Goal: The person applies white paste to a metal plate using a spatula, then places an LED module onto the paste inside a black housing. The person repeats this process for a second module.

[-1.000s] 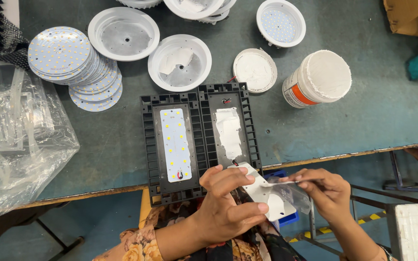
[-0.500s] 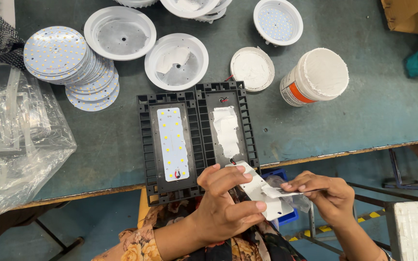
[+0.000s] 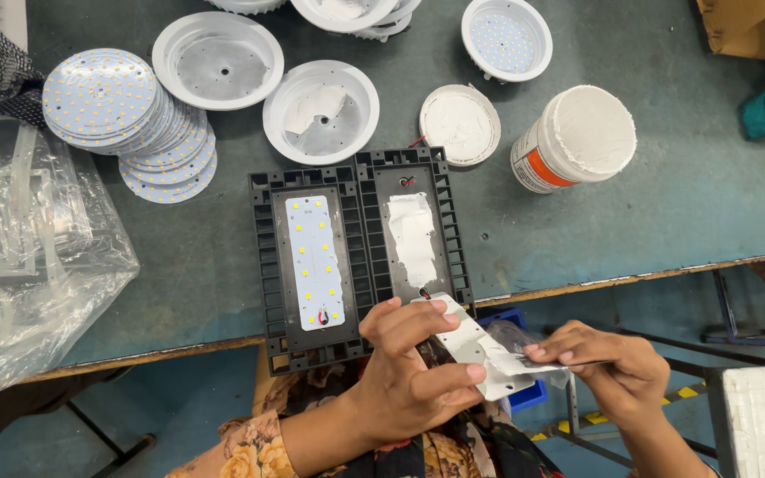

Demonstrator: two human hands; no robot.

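Nearest you, at 6 o'clock, your left hand pinches a white rectangular LED strip board between thumb and curled fingers, just past the table edge. Your right hand, at 5 o'clock, is closed on a thin clear film at the board's far end, fingertips pressed together. A blue bin shows beneath the board.

On the green table, touching your left fingers, sit two black finned rectangular housings side by side: the left housing carries a lit-dot LED strip, the right housing a smear of white paste.

At 1 o'clock stands a white round tub with an orange band on its label, open and caked with paste; its white lid lies just beside it. At 9 o'clock lies a crumpled clear plastic bag. At 11 o'clock is a stack of round LED discs, with white round lamp housings beyond toward 12.

Since half a second ago, your hands and the board have barely shifted; the right fingers sit slightly lower on the film.
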